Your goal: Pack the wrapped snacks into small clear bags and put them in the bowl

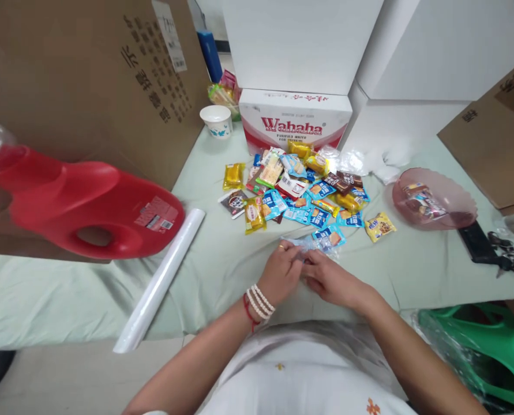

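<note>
My left hand (283, 270), with a beaded bracelet at the wrist, and my right hand (332, 278) meet at the table's near side. The fingers of both are closed on a clear plastic bag (297, 242). A blue snack packet (329, 236) lies just beyond the right fingers; whether it is inside the bag or under it I cannot tell. Past my hands spreads a pile of small wrapped snacks: blue packets (297, 214), a yellow-wrapped cake (254, 214) and brown cocoa packets (343, 181). A yellow cookie packet (380, 226) sits apart on the right.
A pink translucent bowl (460, 202) holding wrapped snacks stands right. Behind the pile is a Wahaha carton (295, 118), with a paper cup (217, 122) beside it. Left are a red plastic jug (122, 207) and a white roll (164, 276). A green stool (490, 346) is lower right.
</note>
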The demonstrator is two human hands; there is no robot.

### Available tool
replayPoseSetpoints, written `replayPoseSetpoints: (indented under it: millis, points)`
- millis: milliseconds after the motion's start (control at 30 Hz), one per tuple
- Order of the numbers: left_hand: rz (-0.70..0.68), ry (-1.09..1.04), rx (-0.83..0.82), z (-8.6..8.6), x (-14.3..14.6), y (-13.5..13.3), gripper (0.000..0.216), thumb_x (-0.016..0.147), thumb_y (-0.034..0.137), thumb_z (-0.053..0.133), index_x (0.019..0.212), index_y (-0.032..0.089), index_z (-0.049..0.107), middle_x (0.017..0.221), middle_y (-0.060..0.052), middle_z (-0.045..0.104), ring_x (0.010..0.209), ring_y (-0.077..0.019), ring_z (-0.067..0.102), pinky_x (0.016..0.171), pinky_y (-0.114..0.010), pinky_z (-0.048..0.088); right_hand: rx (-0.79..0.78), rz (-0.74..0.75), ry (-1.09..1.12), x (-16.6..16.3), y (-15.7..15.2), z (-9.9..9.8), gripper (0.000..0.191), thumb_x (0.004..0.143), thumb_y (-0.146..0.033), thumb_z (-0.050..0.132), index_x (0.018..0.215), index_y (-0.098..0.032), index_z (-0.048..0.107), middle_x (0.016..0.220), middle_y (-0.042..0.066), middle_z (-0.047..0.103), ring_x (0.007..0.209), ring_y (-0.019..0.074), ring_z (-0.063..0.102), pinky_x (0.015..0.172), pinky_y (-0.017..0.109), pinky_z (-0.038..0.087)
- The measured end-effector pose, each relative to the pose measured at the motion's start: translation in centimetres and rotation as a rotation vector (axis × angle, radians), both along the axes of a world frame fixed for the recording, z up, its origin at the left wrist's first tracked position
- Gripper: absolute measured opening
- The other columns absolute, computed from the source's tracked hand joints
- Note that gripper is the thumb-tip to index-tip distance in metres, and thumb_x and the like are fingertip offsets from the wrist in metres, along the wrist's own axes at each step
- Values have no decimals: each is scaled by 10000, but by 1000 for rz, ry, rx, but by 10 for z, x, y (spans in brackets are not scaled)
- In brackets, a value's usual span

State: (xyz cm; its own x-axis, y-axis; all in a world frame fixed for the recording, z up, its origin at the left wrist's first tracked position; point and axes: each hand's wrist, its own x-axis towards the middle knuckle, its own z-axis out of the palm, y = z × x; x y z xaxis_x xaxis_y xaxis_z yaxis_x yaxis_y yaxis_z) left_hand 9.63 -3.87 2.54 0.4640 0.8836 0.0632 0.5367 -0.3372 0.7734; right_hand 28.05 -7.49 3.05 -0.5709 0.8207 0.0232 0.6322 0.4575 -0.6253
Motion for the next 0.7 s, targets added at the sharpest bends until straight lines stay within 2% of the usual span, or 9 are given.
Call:
replayPoseSetpoints:
  millis: [100, 167, 200, 267, 333, 433, 533, 633, 700]
  points:
    - [-62, 215, 137, -5, 9, -5, 412, 837, 120, 503, 1206, 127, 687, 1120, -149, 629, 1080, -280, 585, 973, -451, 538, 64, -415, 59, 15, -3, -6, 319, 1021, -265, 466, 1249, -245, 688, 1126, 116, 670, 1055, 272, 610, 942, 427, 517]
    - [-64, 340, 213, -7, 10, -11, 474, 855, 123, 510, 1311, 139, 640, 1200, -160, 620, 1137, -305, 554, 962, -467, 531, 162, -721, -44, 21, -2, -14, 345, 994, -364, 540, 1275, -215, 672, 1205, 167, 633, 1126, 335, 563, 973, 516, 496]
    - [-63, 389, 242, -7, 10, -13, 498, 870, 120, 501, 1353, 151, 618, 1231, -161, 620, 1153, -311, 546, 951, -470, 526, 201, -793, -103, 23, -1, -17, 354, 960, -392, 595, 1247, -203, 682, 1251, 191, 602, 1179, 369, 522, 998, 565, 473]
    - [-61, 461, 278, -7, 9, -17, 519, 906, 111, 464, 1405, 171, 592, 1253, -163, 633, 1150, -313, 550, 922, -474, 514, 251, -801, -157, 27, -1, -22, 256, 914, -361, 646, 1101, -199, 713, 1287, 211, 569, 1245, 399, 461, 1032, 617, 434]
    - [-65, 506, 295, -8, 8, -19, 520, 934, 114, 433, 1427, 183, 584, 1263, -167, 646, 1118, -312, 564, 882, -474, 502, 255, -771, -144, 30, -1, -20, 123, 913, -293, 615, 959, -213, 697, 1236, 195, 592, 1198, 368, 503, 1005, 568, 456]
    - [-73, 539, 324, -11, 8, -20, 510, 958, 120, 410, 1432, 196, 581, 1279, -161, 660, 1070, -301, 586, 844, -460, 489, 100, -752, -85, 27, 4, -2, 94, 936, -283, 560, 904, -233, 632, 969, 110, 667, 895, 268, 617, 787, 384, 495]
    - [-106, 531, 344, -17, 9, -19, 482, 962, 107, 392, 1386, 173, 611, 1296, -166, 658, 1077, -301, 605, 858, -456, 498, -67, -689, -41, 4, 23, 17, 101, 951, -301, 554, 883, -239, 594, 751, 20, 651, 702, 205, 601, 652, 295, 418]
    - [-142, 480, 313, -22, 4, -17, 442, 910, 73, 417, 1273, 106, 667, 1268, -206, 655, 1134, -333, 614, 939, -493, 514, -100, -565, -82, -29, 51, 21, 90, 956, -225, 552, 887, -216, 610, 865, 43, 698, 820, 203, 632, 712, 289, 420]
    - [-179, 376, 279, -22, -9, -14, 483, 843, 73, 470, 1296, 83, 641, 1297, -223, 634, 1211, -352, 594, 1014, -518, 509, -120, -489, -138, -44, 65, 17, 127, 978, -166, 516, 937, -193, 633, 963, 71, 706, 934, 207, 640, 783, 292, 434]
